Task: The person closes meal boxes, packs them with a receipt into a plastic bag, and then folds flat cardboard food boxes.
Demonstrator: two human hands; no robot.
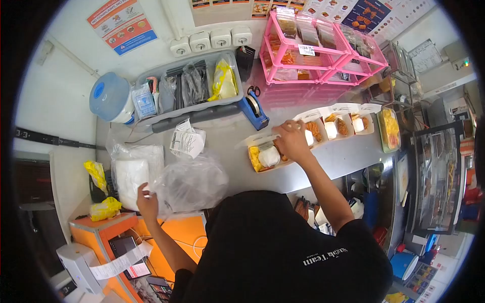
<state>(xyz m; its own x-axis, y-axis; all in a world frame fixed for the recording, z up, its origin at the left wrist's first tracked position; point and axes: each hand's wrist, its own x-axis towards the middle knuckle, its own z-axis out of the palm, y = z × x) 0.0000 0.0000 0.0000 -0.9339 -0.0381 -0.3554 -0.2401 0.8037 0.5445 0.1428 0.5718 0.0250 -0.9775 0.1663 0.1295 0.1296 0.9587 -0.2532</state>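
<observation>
My right hand (293, 140) is at the front paper food box (262, 170), its curled fingers at the raised lid. Inside that box are a white wrapped portion (269, 157) and yellow food (254, 158); the hand hides its right end. More open boxes stand in a row behind it, holding white wrapped portions (331, 130) and fried food (342, 127). My left hand (147, 203) is beside a pack of white plastic bags (132, 183), fingers apart and nothing visible in them. Right of it lies a loose clear plastic bag (191, 184).
A blue tape dispenser (254, 112) and receipts (188, 140) lie on the steel counter (222, 130). Behind are a grey bin (189, 86) of packaging and pink racks (303, 50) of sachets. A yellow-filled tub (389, 129) stands right; a receipt printer (81, 267) is lower left.
</observation>
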